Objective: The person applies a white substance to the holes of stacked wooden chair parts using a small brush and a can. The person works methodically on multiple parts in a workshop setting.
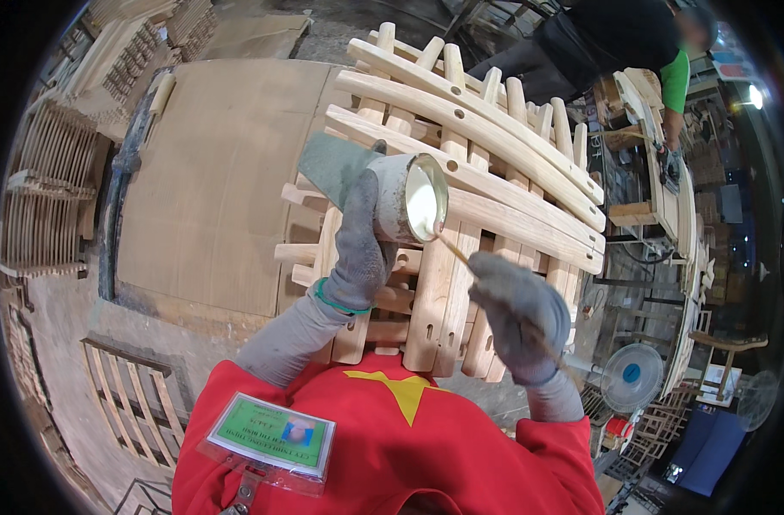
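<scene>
My left hand (356, 245), in a grey glove with a green cuff, is closed around a small round can (393, 199). The can is tilted, so the creamy white substance (420, 199) inside shows. A grey-green sheet (330, 166), perhaps sandpaper, sticks out beside the can near the same fingers; whether they hold it too I cannot tell. In my gloved right hand (521, 313) is a thin wooden stick (455, 250), its far tip at the can's mouth. Smooth pale wooden slats (504, 202) lie crosswise in a stack beneath both hands.
Left of the stack is a cardboard-covered surface (212, 189). Bundled wooden parts (53, 184) stand at the far left. Another person (611, 43) works at a bench (667, 184) on the far right. A fan (632, 378) stands at the lower right.
</scene>
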A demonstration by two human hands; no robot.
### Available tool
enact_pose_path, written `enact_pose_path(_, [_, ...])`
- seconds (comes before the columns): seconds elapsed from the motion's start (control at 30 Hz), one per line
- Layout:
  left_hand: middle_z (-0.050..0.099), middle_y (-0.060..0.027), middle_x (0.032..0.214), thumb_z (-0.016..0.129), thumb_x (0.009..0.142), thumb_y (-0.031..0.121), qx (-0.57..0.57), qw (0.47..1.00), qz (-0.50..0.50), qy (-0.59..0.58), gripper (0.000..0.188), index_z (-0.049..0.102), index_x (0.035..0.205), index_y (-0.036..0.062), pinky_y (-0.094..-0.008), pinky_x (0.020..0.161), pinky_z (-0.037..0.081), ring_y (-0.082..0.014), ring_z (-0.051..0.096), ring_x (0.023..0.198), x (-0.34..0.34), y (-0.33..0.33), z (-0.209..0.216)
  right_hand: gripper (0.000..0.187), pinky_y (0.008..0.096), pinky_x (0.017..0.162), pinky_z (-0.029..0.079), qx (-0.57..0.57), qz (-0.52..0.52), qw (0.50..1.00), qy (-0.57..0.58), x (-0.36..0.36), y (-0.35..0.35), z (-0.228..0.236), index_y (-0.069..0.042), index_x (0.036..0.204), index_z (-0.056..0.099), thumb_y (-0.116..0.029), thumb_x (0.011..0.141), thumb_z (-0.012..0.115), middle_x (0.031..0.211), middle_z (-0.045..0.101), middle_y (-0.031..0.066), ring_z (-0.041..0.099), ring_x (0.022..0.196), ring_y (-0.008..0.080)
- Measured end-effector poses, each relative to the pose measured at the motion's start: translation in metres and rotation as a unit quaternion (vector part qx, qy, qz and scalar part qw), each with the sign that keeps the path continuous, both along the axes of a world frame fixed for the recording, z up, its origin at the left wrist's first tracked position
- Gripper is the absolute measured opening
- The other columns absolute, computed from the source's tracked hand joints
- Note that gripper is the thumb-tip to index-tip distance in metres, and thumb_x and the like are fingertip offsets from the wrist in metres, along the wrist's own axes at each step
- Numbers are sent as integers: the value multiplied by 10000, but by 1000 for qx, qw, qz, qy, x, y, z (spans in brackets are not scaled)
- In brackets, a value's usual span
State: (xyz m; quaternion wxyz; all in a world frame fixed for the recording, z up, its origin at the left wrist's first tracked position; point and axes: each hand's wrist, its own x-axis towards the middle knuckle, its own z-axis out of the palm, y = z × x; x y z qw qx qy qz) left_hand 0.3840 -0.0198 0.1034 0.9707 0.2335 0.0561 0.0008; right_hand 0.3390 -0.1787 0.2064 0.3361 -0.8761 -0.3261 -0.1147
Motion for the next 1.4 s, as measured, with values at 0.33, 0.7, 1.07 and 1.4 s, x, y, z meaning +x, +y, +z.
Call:
enact_pose_path(0.33, [510, -85, 1233, 362, 940, 417, -82, 994, -68, -14, 510, 399, 1302, 61, -376, 978, 422, -211, 502, 1150, -9, 4, 15, 190, 432, 788, 542, 460, -103, 840, 267, -17, -8, -9, 3, 932, 535, 104, 773, 561, 987, 618, 226, 626, 922, 309])
enact_pose_path(0.7, [515, -99, 1230, 283, 939, 448, -51, 998, -34, 11, 533, 432, 1268, 56, -417, 982, 418, -246, 509, 1142, 0, 1, 10, 154, 414, 762, 553, 502, -131, 810, 275, -17, -6, -22, 11, 960, 521, 56, 815, 547, 962, 615, 221, 632, 877, 293])
enact_pose_path(1.07, [506, -81, 1236, 260, 957, 436, -90, 995, 39, 30, 519, 415, 1294, 73, -385, 987, 405, -233, 481, 1157, 21, 3, -34, 143, 294, 757, 536, 390, -215, 854, 270, 70, -27, -64, 35, 949, 576, -10, 818, 612, 908, 641, 141, 628, 818, 186])
enact_pose_path(1.4, [507, -80, 1235, 235, 966, 432, -34, 997, 64, 22, 517, 431, 1265, 59, -386, 988, 402, -235, 486, 1148, 18, -2, -45, 150, 246, 617, 476, 168, -147, 954, 200, 96, -8, -77, -12, 887, 586, -138, 829, 642, 743, 635, 84, 613, 657, 133])
